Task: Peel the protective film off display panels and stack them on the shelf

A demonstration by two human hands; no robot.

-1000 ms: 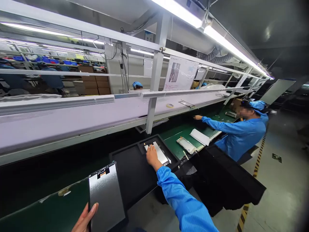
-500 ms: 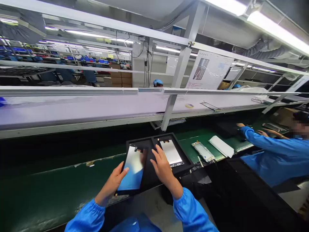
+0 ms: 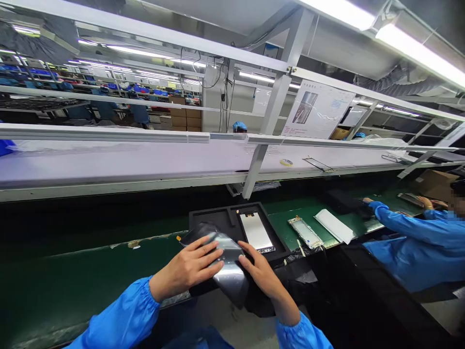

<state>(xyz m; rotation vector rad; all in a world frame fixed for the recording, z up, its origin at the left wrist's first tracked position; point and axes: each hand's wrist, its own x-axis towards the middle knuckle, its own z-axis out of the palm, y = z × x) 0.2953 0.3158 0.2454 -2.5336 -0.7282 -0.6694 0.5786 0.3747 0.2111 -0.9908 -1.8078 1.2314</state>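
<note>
My left hand (image 3: 191,266) holds a dark tablet screen panel (image 3: 191,235), fingers stretched across its upper face and thumb hidden. An orange tab sticks out at the panel's left corner. A glossy dark film (image 3: 232,278) curves over the panel and hangs down between my hands. At its right edge, my right hand (image 3: 265,278) has hold of the film with thumb and fingers. Just beyond, a black foam tray (image 3: 214,213) has a second screen panel (image 3: 257,231) lying silver side up in its right compartment.
Right of the tray lie a metal-framed part (image 3: 305,231) and a stack of white sheets (image 3: 333,226) on the green bench (image 3: 90,281). A slanted post (image 3: 267,116) and a shelf (image 3: 127,165) stand behind. A co-worker in blue sleeves (image 3: 403,225) works at the right.
The panel has turned from its silver, reflective side to a dark face under a glossy film. My right hand has come from above the tray to the film's edge; my left hand now lies across it.
</note>
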